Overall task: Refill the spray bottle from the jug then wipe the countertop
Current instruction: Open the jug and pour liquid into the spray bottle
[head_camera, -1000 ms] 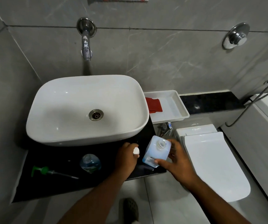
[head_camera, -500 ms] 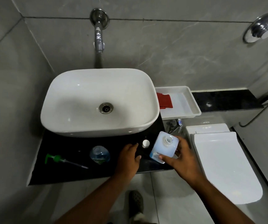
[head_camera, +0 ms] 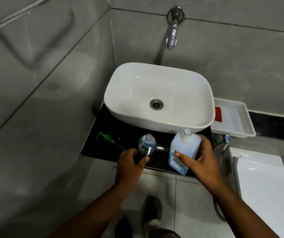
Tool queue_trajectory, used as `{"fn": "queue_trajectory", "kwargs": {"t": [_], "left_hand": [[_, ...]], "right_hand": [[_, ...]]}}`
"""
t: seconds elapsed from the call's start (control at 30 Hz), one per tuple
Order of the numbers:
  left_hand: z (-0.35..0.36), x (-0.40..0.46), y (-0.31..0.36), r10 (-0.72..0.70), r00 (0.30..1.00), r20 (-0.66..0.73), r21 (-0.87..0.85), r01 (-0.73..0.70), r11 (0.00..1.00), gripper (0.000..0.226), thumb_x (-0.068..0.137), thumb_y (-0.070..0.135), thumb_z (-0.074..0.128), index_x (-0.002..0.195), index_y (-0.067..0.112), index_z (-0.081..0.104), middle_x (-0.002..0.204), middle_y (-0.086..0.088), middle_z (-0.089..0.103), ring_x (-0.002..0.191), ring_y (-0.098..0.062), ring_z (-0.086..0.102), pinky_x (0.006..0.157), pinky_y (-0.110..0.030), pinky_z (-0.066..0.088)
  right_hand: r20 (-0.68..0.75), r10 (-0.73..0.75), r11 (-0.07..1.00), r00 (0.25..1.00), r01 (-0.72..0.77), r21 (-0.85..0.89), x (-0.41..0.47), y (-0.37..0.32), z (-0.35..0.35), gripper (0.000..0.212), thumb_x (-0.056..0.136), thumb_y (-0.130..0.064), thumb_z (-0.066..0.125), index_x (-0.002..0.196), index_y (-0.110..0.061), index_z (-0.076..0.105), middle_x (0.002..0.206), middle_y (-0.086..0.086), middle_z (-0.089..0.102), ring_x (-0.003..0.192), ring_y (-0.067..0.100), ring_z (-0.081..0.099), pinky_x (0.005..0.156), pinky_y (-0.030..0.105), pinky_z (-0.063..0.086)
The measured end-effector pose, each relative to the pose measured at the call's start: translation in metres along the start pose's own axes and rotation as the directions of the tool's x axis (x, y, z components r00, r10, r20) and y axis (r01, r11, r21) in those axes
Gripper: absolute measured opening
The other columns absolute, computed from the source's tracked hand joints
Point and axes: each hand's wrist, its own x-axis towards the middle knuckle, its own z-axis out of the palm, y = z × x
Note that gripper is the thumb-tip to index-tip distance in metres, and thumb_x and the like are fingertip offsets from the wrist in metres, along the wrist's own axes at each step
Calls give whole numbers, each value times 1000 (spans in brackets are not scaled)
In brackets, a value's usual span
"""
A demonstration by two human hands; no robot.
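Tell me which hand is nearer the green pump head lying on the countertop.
Left. The left hand is at the small round bottle, just right of the green pump head; the right hand grips the jug, farther right.
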Motion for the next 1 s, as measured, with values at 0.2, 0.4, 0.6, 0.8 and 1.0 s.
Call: {"fn": "queue_trajectory", "kwargs": {"t": [0.2,0.4,0.6,0.8,1.0], "left_hand": [[-15,32,27,186,968,171,-62,-178,982,73,80,23,72,144,23,35,152,-4,33,139,-17,32,107,-17,23],[-14,39,41,221,949,225,-162,-187,969,55,83,13,69,134,15,50,139,-8,51,125,-22,50,105,-27,40],[-9,35,44,189,960,208,-203,-146,968,51,83,10,69,131,15,54,134,-7,55,118,-20,54,101,-26,44],[-12,34,47,177,959,221,-201,-133,970,52,83,11,69,132,15,53,134,-7,55,119,-20,54,102,-28,45],[-13,35,48,165,959,229,-205,-118,972,52,83,13,69,132,16,53,135,-6,54,119,-20,54,102,-28,45]], "right_hand": [[172,-121,950,978,164,-265,13,-26,12,65,59,-53,79,110,-61,39,103,-40,54,100,-23,48,69,-2,42],[310,-125,879,942,250,-405,23,-42,15,65,58,-53,77,114,-45,45,101,-21,59,93,0,58,74,10,43],[370,-83,697,925,319,-642,29,-48,17,78,66,-47,79,131,-29,41,120,-3,61,107,19,57,88,39,53],[383,-34,587,923,328,-740,33,-51,18,87,70,-51,74,141,-26,32,128,1,56,112,23,52,90,38,50],[424,-8,493,906,372,-786,35,-59,20,89,74,-53,69,145,-25,24,132,3,53,114,24,50,92,39,48]]}}
